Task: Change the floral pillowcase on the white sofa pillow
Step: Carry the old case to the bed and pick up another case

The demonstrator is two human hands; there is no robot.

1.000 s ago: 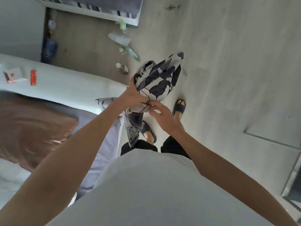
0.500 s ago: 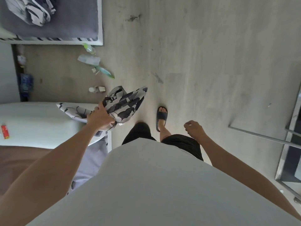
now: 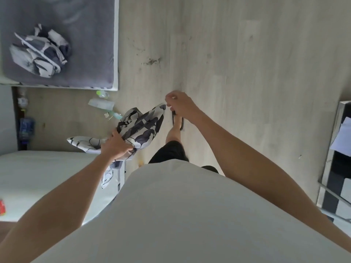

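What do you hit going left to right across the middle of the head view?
blue bottle → left hand → floral pillowcase → right hand → white paper

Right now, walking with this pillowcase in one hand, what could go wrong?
The floral pillowcase is bunched in the left hand alone, with an end drooping low; it might slip or snag. The right hand holds nothing. Bottles and litter lie on the floor near your path, so sandalled feet could trip.
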